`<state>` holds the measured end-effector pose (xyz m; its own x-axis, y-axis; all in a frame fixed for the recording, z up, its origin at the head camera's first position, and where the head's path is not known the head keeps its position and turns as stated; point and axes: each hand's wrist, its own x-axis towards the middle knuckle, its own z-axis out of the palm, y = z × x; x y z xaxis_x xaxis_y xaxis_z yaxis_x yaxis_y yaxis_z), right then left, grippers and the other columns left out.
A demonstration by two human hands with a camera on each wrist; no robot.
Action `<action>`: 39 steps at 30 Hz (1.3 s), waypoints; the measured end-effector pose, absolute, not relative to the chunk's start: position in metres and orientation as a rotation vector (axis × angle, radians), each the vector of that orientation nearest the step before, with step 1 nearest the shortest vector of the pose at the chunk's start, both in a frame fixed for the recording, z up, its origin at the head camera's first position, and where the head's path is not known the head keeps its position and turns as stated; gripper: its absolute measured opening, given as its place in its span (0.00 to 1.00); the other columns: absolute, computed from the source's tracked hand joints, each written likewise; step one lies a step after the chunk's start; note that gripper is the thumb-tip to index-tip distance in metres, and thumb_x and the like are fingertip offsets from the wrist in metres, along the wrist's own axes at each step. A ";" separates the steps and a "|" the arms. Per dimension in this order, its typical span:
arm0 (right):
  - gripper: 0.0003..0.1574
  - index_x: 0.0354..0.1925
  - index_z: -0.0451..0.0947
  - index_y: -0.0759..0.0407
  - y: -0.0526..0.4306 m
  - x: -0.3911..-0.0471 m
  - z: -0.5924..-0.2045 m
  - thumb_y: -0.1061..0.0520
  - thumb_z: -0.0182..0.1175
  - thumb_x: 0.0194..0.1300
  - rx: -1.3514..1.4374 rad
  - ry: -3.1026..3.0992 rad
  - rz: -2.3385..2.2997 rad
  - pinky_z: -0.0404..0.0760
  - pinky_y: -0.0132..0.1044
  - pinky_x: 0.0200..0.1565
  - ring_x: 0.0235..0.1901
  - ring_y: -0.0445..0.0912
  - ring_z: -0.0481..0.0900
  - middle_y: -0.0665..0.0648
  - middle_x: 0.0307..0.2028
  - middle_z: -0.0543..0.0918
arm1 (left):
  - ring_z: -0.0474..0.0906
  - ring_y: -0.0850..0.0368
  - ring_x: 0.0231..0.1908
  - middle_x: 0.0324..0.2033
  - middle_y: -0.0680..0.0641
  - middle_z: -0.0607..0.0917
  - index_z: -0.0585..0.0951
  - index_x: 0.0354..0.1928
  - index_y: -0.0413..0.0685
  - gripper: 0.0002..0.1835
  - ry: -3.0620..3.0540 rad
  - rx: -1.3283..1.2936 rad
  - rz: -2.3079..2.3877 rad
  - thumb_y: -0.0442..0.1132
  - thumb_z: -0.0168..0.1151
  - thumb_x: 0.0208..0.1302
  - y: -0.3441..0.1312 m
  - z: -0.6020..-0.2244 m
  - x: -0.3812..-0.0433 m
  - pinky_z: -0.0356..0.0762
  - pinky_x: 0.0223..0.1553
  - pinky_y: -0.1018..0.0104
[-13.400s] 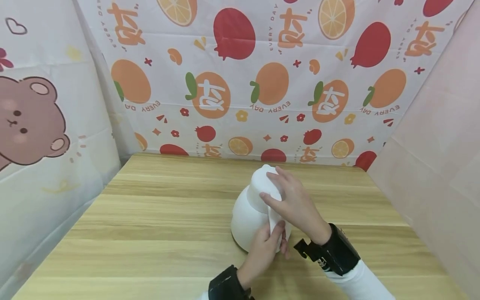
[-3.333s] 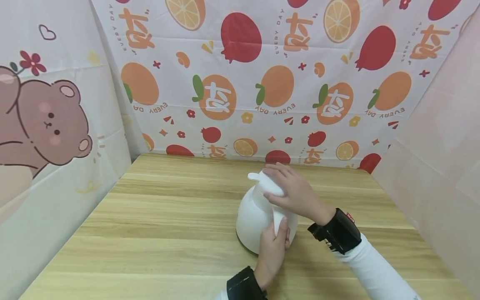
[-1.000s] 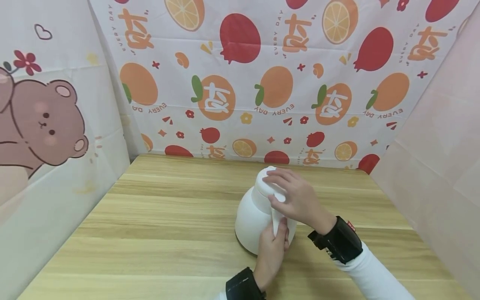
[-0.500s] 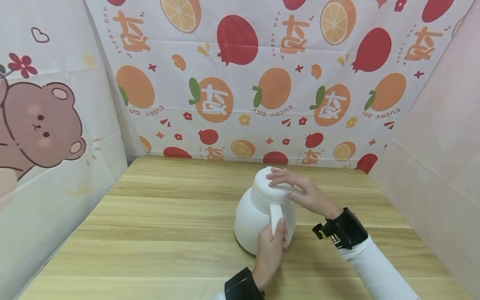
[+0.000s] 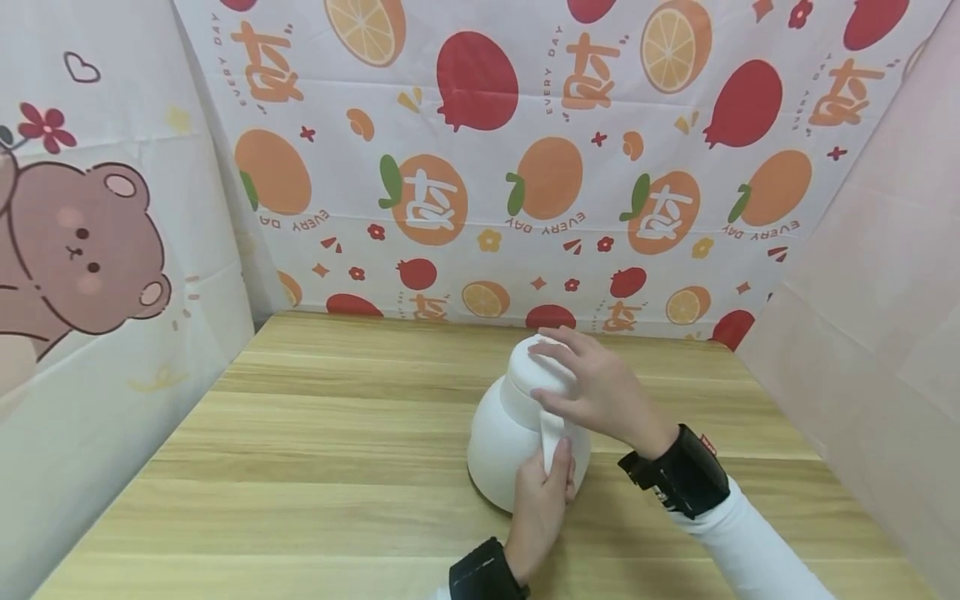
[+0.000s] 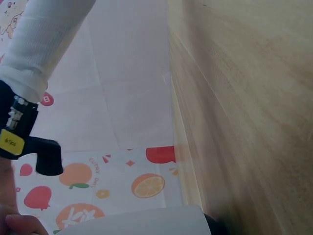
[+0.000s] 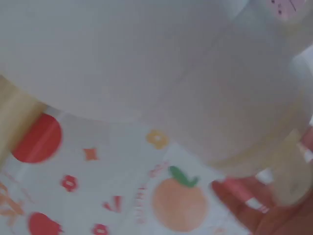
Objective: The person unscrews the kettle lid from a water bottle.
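A white, round-bellied jug (image 5: 495, 454) stands upright on the wooden table in the head view. Its handle (image 5: 551, 435) faces the person, and my left hand (image 5: 538, 508) grips it low down. On top sits a white lid (image 5: 528, 367). My right hand (image 5: 600, 387) bends its fingers and thumb round the lid's right side, covering part of it. In the right wrist view the jug's pale side (image 7: 107, 54) fills the top, with blurred fingertips (image 7: 237, 198) at the lid end. The left wrist view shows only an edge of the jug (image 6: 146, 223); the left hand is out of that view.
The wooden table (image 5: 300, 450) extends around the jug on every side. Behind it hangs a fruit-printed cloth (image 5: 480, 167). A bear-printed cloth (image 5: 195, 250) closes the left side, and a plain pale cloth (image 5: 862, 333) the right. Both wrists wear black straps.
The lid's small tab pointed left 3.3 s ago and is now turned to the back. The right hand shifted rightward with flatter fingers, then came back round the lid. The left hand keeps the handle.
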<state>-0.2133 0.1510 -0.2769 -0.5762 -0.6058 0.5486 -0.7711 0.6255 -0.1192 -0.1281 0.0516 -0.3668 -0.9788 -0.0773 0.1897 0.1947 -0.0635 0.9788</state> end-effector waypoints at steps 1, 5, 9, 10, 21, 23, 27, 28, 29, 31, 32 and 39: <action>0.33 0.55 0.77 0.52 0.148 -0.211 -0.276 0.42 0.65 0.52 1.050 -2.386 0.411 0.83 0.55 0.48 0.57 0.57 0.76 0.62 0.59 0.79 | 0.61 0.71 0.12 0.10 0.36 0.72 0.72 0.19 0.27 0.27 -2.010 -0.133 -2.151 0.45 0.49 0.70 0.052 -0.367 -0.128 0.59 0.17 0.80; 0.38 0.57 0.75 0.52 0.140 -0.207 -0.275 0.36 0.64 0.51 0.962 -2.422 0.295 0.85 0.51 0.40 0.54 0.57 0.79 0.62 0.58 0.80 | 0.61 0.71 0.12 0.10 0.33 0.72 0.71 0.19 0.27 0.27 -2.015 -0.149 -2.141 0.45 0.48 0.71 0.052 -0.366 -0.127 0.58 0.17 0.80; 0.39 0.57 0.75 0.53 0.139 -0.207 -0.277 0.36 0.64 0.51 0.937 -2.453 0.291 0.85 0.51 0.38 0.54 0.57 0.79 0.62 0.58 0.80 | 0.61 0.70 0.12 0.11 0.35 0.72 0.71 0.20 0.27 0.28 -2.034 -0.140 -2.162 0.46 0.48 0.71 0.052 -0.366 -0.127 0.59 0.17 0.80; 0.38 0.56 0.76 0.53 0.139 -0.208 -0.278 0.36 0.64 0.51 0.931 -2.453 0.305 0.85 0.51 0.38 0.54 0.57 0.79 0.62 0.57 0.81 | 0.61 0.70 0.12 0.11 0.35 0.72 0.71 0.20 0.27 0.28 -2.039 -0.139 -2.162 0.46 0.48 0.71 0.052 -0.366 -0.127 0.59 0.17 0.80; 0.34 0.51 0.79 0.48 0.141 -0.212 -0.281 0.39 0.69 0.45 0.904 -2.440 0.521 0.84 0.48 0.36 0.52 0.53 0.80 0.57 0.55 0.83 | 0.62 0.71 0.13 0.11 0.31 0.72 0.71 0.19 0.28 0.27 -2.026 -0.150 -2.126 0.45 0.48 0.71 0.053 -0.366 -0.126 0.59 0.18 0.81; 0.35 0.51 0.80 0.49 0.141 -0.213 -0.281 0.39 0.69 0.45 0.911 -2.435 0.539 0.84 0.48 0.37 0.53 0.53 0.80 0.57 0.55 0.83 | 0.62 0.71 0.13 0.11 0.32 0.72 0.71 0.19 0.28 0.27 -2.025 -0.143 -2.128 0.45 0.48 0.71 0.052 -0.365 -0.126 0.59 0.18 0.81; 0.34 0.51 0.80 0.50 0.142 -0.213 -0.281 0.40 0.70 0.44 0.920 -2.424 0.572 0.84 0.49 0.39 0.53 0.53 0.79 0.58 0.55 0.83 | 0.62 0.70 0.13 0.11 0.33 0.72 0.71 0.19 0.28 0.27 -2.026 -0.132 -2.138 0.46 0.49 0.71 0.052 -0.365 -0.126 0.59 0.18 0.81; 0.34 0.51 0.80 0.50 0.141 -0.213 -0.280 0.41 0.70 0.44 0.922 -2.419 0.576 0.84 0.49 0.39 0.53 0.53 0.79 0.58 0.54 0.83 | 0.62 0.70 0.13 0.11 0.33 0.72 0.71 0.19 0.28 0.27 -2.026 -0.134 -2.139 0.46 0.48 0.71 0.052 -0.365 -0.126 0.59 0.18 0.81; 0.34 0.51 0.80 0.50 0.141 -0.213 -0.280 0.41 0.70 0.44 0.923 -2.416 0.580 0.84 0.49 0.39 0.53 0.53 0.79 0.59 0.54 0.83 | 0.62 0.70 0.13 0.11 0.33 0.72 0.71 0.19 0.28 0.28 -2.026 -0.137 -2.141 0.46 0.48 0.71 0.052 -0.365 -0.126 0.59 0.18 0.81; 0.34 0.50 0.80 0.51 0.141 -0.213 -0.279 0.42 0.70 0.44 0.923 -2.407 0.588 0.84 0.48 0.38 0.53 0.53 0.79 0.59 0.54 0.83 | 0.62 0.70 0.13 0.11 0.33 0.72 0.71 0.19 0.28 0.28 -2.028 -0.140 -2.144 0.46 0.48 0.71 0.052 -0.364 -0.126 0.59 0.19 0.81; 0.34 0.50 0.80 0.51 0.142 -0.212 -0.279 0.42 0.71 0.44 0.922 -2.405 0.592 0.84 0.49 0.38 0.53 0.53 0.79 0.59 0.54 0.83 | 0.62 0.70 0.13 0.11 0.33 0.72 0.71 0.19 0.28 0.28 -2.029 -0.142 -2.145 0.46 0.48 0.71 0.052 -0.364 -0.126 0.59 0.19 0.80; 0.34 0.51 0.80 0.53 0.142 -0.212 -0.276 0.44 0.71 0.44 0.926 -2.378 0.632 0.84 0.50 0.42 0.53 0.54 0.80 0.60 0.55 0.83 | 0.62 0.70 0.13 0.11 0.33 0.73 0.71 0.19 0.28 0.28 -2.037 -0.135 -2.143 0.47 0.48 0.71 0.051 -0.364 -0.126 0.60 0.19 0.80</action>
